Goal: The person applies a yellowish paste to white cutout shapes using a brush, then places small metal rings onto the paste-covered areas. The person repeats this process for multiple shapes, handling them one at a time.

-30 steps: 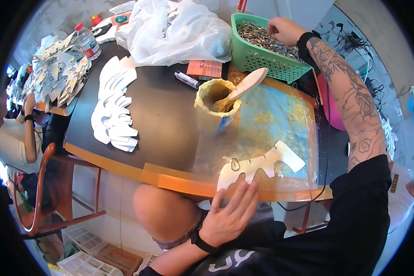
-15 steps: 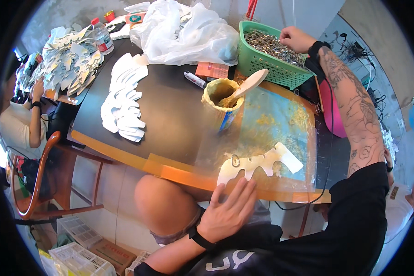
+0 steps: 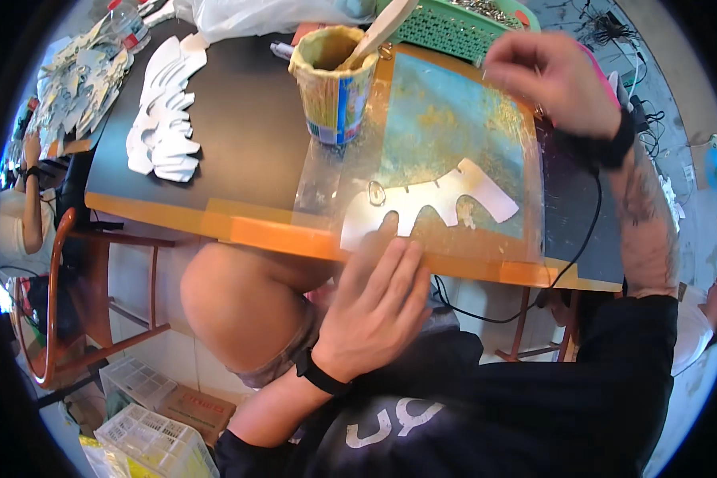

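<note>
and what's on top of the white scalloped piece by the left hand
A metal ring lies on the white piece, toward its left end. Part of its lower edge is hidden by the left hand; anything there is covered.

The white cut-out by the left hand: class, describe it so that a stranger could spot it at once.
On the dark table, find the yellow-smeared blue sheet. Toward its near edge, by the left hand, lies the white cut-out with arched notches. Unlike the overlapping white pieces farther left, it lies singly, with a metal loop on it.
</note>
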`<action>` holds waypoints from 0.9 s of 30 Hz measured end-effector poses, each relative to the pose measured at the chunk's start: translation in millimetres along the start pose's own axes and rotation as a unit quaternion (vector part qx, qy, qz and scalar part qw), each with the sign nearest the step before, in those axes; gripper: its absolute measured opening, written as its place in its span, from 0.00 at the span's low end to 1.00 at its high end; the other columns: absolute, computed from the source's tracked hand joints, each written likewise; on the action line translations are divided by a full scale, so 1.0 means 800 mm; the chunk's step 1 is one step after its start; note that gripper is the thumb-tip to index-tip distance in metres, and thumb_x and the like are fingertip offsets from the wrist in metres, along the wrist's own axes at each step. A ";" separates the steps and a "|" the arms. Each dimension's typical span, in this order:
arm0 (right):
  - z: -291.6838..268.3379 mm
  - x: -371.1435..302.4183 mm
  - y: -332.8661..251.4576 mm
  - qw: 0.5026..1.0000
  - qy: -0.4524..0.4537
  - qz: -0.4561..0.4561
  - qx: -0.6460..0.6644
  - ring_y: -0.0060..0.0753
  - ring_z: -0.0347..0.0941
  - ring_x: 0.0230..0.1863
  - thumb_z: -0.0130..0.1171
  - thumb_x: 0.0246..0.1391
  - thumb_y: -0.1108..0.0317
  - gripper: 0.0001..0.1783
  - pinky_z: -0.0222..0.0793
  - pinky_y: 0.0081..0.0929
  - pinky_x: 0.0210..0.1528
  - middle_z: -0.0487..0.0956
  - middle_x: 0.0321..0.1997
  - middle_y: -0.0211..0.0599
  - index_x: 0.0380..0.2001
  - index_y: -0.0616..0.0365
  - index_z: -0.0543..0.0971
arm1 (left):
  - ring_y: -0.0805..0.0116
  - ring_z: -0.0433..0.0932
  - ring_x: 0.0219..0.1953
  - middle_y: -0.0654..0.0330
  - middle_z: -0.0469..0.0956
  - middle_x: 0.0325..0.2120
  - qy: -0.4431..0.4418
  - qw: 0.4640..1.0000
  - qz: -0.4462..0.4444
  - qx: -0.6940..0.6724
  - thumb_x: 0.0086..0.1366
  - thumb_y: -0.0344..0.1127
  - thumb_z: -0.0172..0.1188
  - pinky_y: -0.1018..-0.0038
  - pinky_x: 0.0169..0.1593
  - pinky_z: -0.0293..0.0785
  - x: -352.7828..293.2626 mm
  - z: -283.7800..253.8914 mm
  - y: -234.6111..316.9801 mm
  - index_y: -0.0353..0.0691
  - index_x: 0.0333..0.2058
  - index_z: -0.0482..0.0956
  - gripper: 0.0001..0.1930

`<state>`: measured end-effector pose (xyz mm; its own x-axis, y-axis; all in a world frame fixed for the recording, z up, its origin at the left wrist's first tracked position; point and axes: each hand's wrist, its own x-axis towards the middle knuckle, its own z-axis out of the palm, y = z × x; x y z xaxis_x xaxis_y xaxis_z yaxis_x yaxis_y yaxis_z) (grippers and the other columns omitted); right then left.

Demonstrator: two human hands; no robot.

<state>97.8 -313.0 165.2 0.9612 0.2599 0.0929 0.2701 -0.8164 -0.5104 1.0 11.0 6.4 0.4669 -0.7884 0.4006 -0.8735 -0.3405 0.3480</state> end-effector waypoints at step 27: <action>0.137 -0.087 -0.049 0.920 -0.052 -0.194 -0.336 0.32 0.73 0.59 0.55 0.58 0.63 0.24 0.67 0.32 0.52 0.78 0.61 0.22 0.58 0.51 0.80 | 0.57 0.69 0.71 0.47 0.69 0.67 -0.030 0.998 -0.006 0.051 0.65 0.50 0.64 0.47 0.73 0.49 0.008 0.010 0.003 0.40 0.58 0.77 0.28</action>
<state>14.2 -242.4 85.0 0.7837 0.6186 0.0563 0.5995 -0.7770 0.1917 0.5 1.2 3.0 0.4710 -0.8124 0.3437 -0.8787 -0.3978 0.2638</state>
